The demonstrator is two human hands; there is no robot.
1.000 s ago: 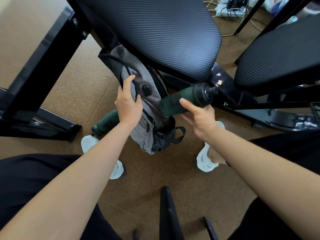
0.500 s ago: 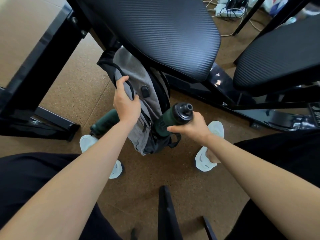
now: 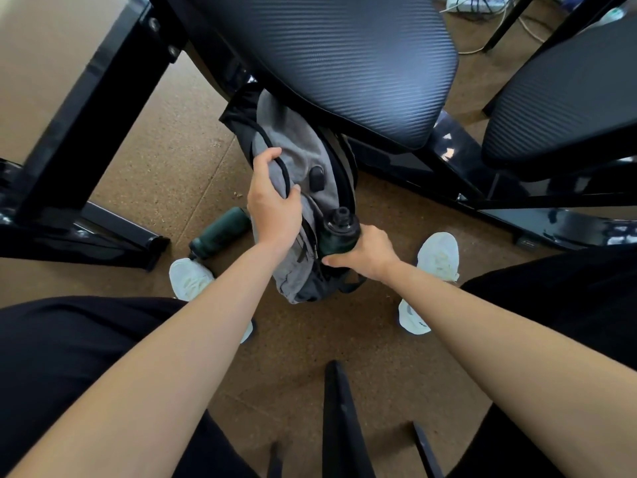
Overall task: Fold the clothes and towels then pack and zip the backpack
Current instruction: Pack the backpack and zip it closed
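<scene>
Under the chair seat [image 3: 327, 63] | our left hand [image 3: 274, 208] grips backpack [image 3: 303, 157], right hand [image 3: 368, 253] grips bottle [image 3: 336, 232] | second bottle [image 3: 222, 231] beside shoe [image 3: 191, 279]

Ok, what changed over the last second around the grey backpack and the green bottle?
The right hand, gripping throughout, swung the dark green bottle from nearly level to upright and lowered it against the side of the grey fabric backpack, apparently into a side pocket. The left hand kept gripping the backpack's top; the second green bottle stayed lying on the floor.
</scene>
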